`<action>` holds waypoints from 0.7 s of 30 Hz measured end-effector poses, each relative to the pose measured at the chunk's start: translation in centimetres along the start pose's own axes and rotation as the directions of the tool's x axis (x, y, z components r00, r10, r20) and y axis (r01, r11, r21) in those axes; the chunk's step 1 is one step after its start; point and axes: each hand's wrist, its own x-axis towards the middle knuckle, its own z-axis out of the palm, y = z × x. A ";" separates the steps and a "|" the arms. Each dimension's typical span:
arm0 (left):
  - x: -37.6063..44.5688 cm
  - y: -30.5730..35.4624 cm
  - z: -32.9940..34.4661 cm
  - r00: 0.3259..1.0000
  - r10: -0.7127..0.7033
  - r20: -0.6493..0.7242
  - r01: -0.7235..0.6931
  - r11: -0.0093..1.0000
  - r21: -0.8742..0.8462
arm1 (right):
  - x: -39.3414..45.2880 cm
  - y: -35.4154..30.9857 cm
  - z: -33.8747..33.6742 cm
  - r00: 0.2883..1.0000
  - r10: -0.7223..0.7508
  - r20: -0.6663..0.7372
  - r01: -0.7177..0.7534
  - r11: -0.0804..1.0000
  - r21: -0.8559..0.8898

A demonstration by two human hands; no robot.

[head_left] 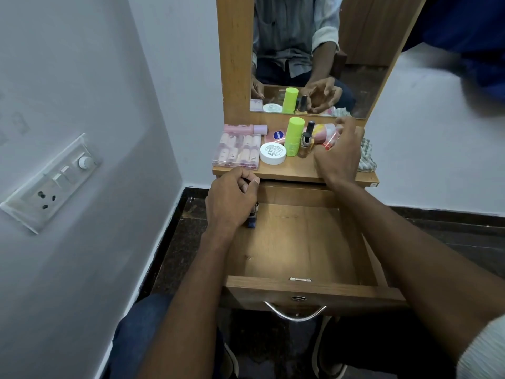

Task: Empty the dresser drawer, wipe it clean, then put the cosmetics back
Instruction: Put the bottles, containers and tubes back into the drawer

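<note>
Head view: the drawer (pixel 300 242) is pulled out; the left hand (pixel 232 199) is curled around a small dark bottle (pixel 252 218) at its far left corner. The right hand (pixel 338 154) pinches a small red item (pixel 328 144) on the dresser top (pixel 295 170), right of the green tube (pixel 293 136), white jar (pixel 272 153) and clear case (pixel 237 151).

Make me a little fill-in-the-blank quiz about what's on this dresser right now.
1. The tall bottle beside the white jar is lime ____.
2. The drawer is pulled ____.
3. The checked cloth lies at the shelf's ____ end.
4. The left hand holds a small item over the ____.

Missing words: green; open; right; drawer
</note>
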 end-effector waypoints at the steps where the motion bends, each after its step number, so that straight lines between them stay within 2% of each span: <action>1: 0.0 0.0 0.0 1.000 0.001 0.001 -0.001 1.000 0.001 | 0.1 -0.1 0.0 1.000 -0.002 0.004 0.002 1.000 -0.009; 4: 0.0 0.0 0.0 1.000 0.004 0.003 -0.004 1.000 0.007 | 0.5 -0.2 -0.1 1.000 0.005 0.027 -0.004 0.999 -0.040; 8: 0.0 0.0 0.0 1.000 0.005 -0.003 -0.005 1.000 0.009 | 0.4 0.1 -0.3 0.994 0.091 0.059 -0.082 0.987 -0.137; 13: 0.0 0.0 0.0 1.000 0.003 -0.003 -0.003 1.000 0.005 | -0.1 0.3 -0.5 0.994 0.049 0.095 -0.032 0.983 -0.180; 17: 0.0 0.1 0.0 1.000 -0.001 0.002 0.001 1.000 -0.003 | -0.3 0.0 -0.7 0.998 0.054 0.041 -0.046 0.983 -0.175; 21: 0.0 0.1 -0.1 1.000 -0.007 0.000 0.007 1.000 -0.001 | 0.2 -0.6 -0.5 0.988 0.083 0.132 -0.046 0.965 -0.260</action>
